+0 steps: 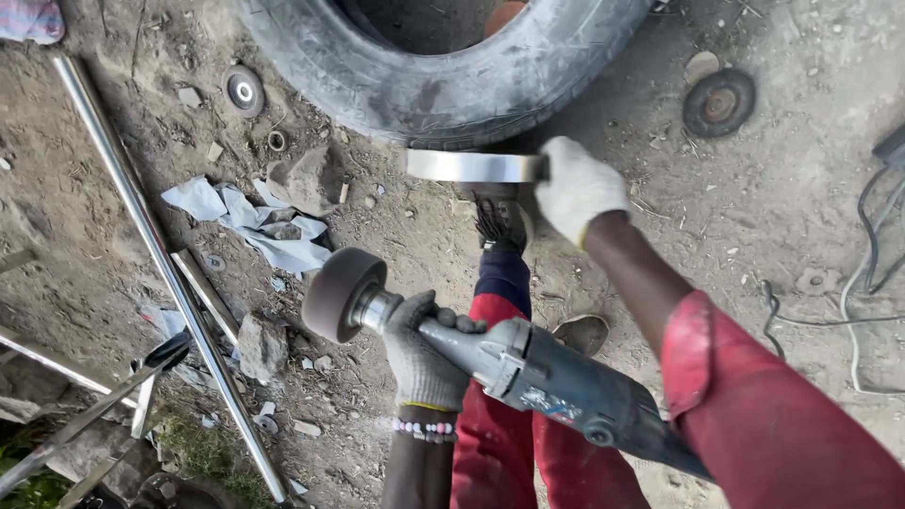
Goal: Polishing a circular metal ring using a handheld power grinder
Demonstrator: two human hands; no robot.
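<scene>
Head view, looking down over red trousers onto bare dirt ground.

Progress: the short shiny flat steel strip reads bright and reflective along its visible face, so some surface work looks done, though I cannot tell how much. The drum is off the metal at this moment, well apart from it, so no contact is being made; any remaining passes are a judgement only.

Left hand, in a grey knit glove, is wrapped tight around the neck of the dark blue-grey angle grinder, just behind its brown cylindrical sanding drum. Fingers fully curled, no gap.

Right hand, in a white knit glove, is clenched on the right end of the strip, holding it level just below the worn black rubber tyre.

Nearby: 1 long polished steel tube lying diagonally, crumpled grey paper scraps, 1 used round grinding disc.
</scene>
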